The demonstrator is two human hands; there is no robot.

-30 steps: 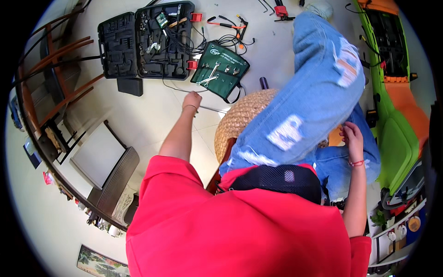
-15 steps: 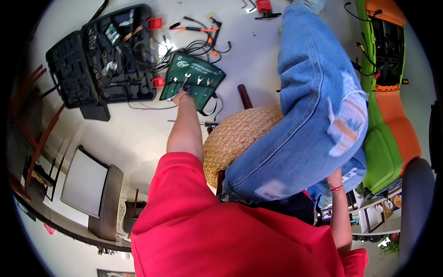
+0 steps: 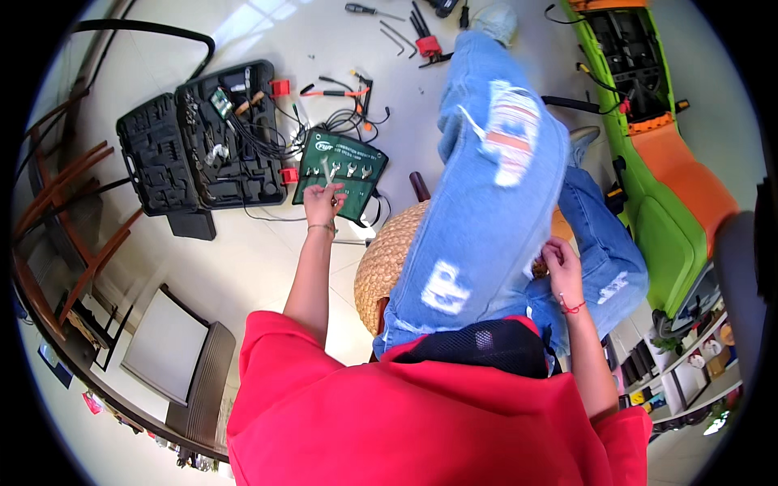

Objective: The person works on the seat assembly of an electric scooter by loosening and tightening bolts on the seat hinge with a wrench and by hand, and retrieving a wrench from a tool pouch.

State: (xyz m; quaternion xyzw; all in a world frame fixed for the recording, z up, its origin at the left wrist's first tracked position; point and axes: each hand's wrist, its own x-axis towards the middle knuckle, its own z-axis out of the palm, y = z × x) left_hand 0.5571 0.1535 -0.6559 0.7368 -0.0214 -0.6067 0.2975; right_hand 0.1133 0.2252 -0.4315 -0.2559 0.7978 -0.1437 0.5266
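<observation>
My left hand (image 3: 324, 204) is closed on a combination wrench (image 3: 326, 168), whose shaft points up and away from my fingers. Just beyond it, a green wrench pouch (image 3: 356, 154) lies spread on the floor, with several wrench heads (image 3: 352, 170) showing from its pockets. The lower end of the held wrench is hidden by my fingers. Over by my bent leg in torn blue jeans (image 3: 486, 235), my right hand (image 3: 561, 263) has its fingers curled together beside the thigh. What lies between those fingers, if anything, cannot be made out.
A black tool case (image 3: 235, 146) lies unfolded left of the pouch, with cables (image 3: 344, 109) behind. Under me is a woven stool (image 3: 385, 263). A green and orange vehicle body (image 3: 656, 211) stands at right. Hex keys (image 3: 397, 36) and a screwdriver (image 3: 369, 10) lie far off.
My left hand has drawn back from the pouch with the wrench. My right hand has come forward and up along my leg. The view has shifted, and my leg has swung left.
</observation>
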